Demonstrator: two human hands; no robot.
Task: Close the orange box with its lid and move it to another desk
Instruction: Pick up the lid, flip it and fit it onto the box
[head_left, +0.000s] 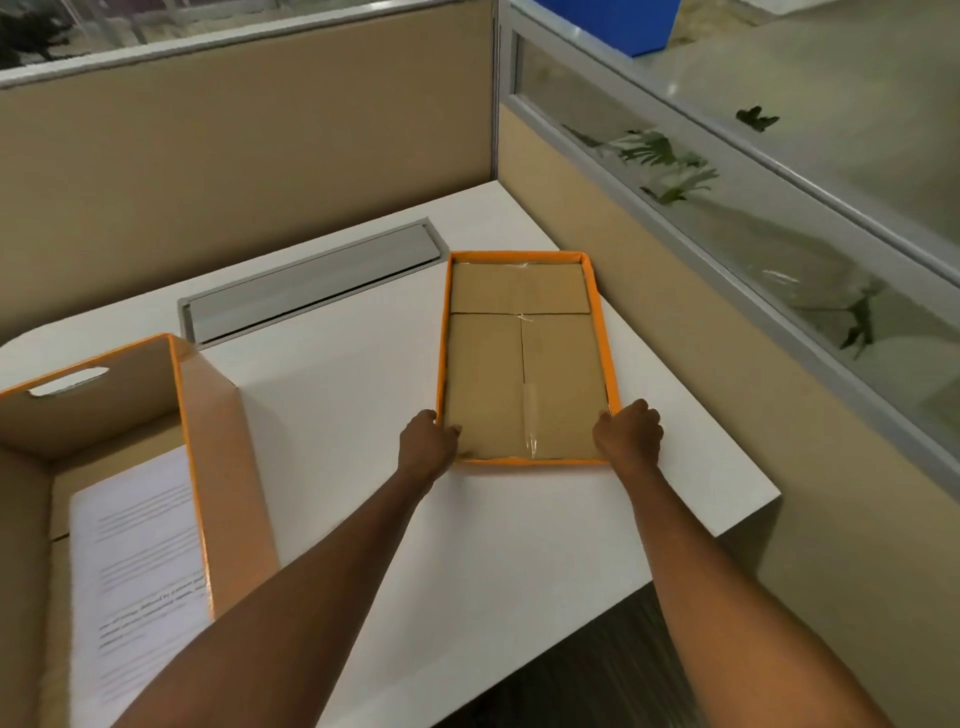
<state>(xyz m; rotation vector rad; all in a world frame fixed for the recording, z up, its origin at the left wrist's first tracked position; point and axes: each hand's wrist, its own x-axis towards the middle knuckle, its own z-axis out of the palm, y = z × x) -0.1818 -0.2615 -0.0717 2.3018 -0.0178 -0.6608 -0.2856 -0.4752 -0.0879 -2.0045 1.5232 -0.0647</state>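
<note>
Head view of the lid pickup. The lid (524, 358) lies upside down on the white table (363, 374), its orange rim turned upward and its brown cardboard inner face with a taped seam exposed; it sits toward the table's right side, well apart from the orange box (218, 467), which stands open at the left edge of the view. Inside the box a printed sheet of paper (135, 571) rests on the bottom, and a handle slot (67, 382) is cut into the far wall. The left hand (426, 441) curls over the lid's near left corner, thumb on the inner side of the rim and fingers outside it; the right hand (628, 431) closes in the same way on the near right corner. Both hands thus pinch the rim, one at each side, a symmetrical hold that would keep the wide, shallow lid level when raised. Whether the lid has left the table surface cannot be told. Because the lid faces upward, it would likely have to be turned over before it can seat on the box. A grey cable tray cover (311, 280) is recessed in the table behind, below the beige partition (234, 130).
</note>
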